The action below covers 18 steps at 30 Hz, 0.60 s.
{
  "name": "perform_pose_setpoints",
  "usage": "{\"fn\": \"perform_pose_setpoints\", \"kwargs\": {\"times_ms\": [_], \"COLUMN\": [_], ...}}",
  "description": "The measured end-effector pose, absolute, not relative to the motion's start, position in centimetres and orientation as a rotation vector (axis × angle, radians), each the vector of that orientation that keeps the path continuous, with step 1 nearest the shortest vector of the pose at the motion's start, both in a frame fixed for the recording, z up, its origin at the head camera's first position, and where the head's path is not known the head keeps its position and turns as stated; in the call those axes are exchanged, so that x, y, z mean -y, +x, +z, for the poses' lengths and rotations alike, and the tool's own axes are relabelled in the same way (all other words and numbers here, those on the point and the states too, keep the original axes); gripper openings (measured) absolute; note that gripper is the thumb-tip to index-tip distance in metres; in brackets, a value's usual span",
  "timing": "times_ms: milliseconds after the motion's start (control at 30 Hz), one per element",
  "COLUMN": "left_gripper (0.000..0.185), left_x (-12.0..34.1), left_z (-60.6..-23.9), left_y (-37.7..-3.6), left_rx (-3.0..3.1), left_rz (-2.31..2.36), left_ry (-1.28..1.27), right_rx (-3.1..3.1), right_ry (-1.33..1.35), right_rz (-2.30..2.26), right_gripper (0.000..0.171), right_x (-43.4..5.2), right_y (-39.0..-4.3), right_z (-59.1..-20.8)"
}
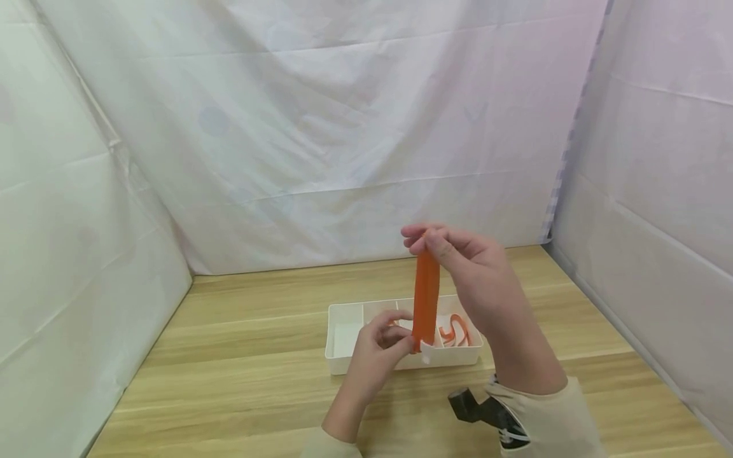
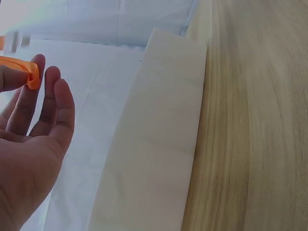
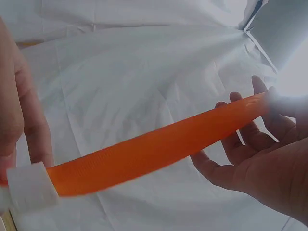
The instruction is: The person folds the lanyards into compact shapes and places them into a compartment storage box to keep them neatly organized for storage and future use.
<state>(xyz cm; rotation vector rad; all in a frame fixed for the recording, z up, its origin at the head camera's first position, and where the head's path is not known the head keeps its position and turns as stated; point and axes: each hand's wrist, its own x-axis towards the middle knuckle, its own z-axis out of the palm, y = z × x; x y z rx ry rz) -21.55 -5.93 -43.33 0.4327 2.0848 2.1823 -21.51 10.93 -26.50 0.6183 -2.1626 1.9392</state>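
An orange strap (image 1: 426,299) hangs upright and stretched between both hands above a white tray (image 1: 343,367). My right hand (image 1: 428,244) pinches its top end. Lower down, my left hand (image 1: 401,338) pinches the bottom end, where a small white tab (image 1: 425,357) sticks out. In the right wrist view the strap (image 3: 159,149) runs from the right hand's fingers (image 3: 250,139) across to the white tab (image 3: 29,187) by the left hand (image 3: 21,120). The left wrist view shows the left hand (image 2: 33,77) with the strap's end (image 2: 24,72) held at its fingertips.
The divided tray stands on a wooden table (image 1: 240,356) and holds more orange straps (image 1: 456,331) in its right compartment. White cloth (image 1: 343,140) closes in the back and both sides. A black wrist camera (image 1: 475,407) sits by the right sleeve.
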Motion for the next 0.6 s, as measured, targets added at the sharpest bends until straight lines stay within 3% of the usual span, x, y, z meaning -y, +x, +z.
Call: {"fn": "perform_pose_setpoints", "kwargs": {"times_ms": [467, 600], "left_gripper": [0.025, 0.017], "left_x": [4.9, 4.7], "left_z": [-42.7, -42.7], "left_y": [-21.3, -21.3], "left_rx": [-2.282, -2.349], "left_rz": [2.299, 2.250], "left_ry": [0.829, 0.870], "right_rx": [2.102, 2.109], "right_ry": [0.566, 0.536], "right_rz": [1.989, 1.989], "right_gripper": [0.029, 0.027], "right_x": [-10.5, -10.4], "right_y": [-21.6, -21.5], "right_z": [-26.1, -26.1]}}
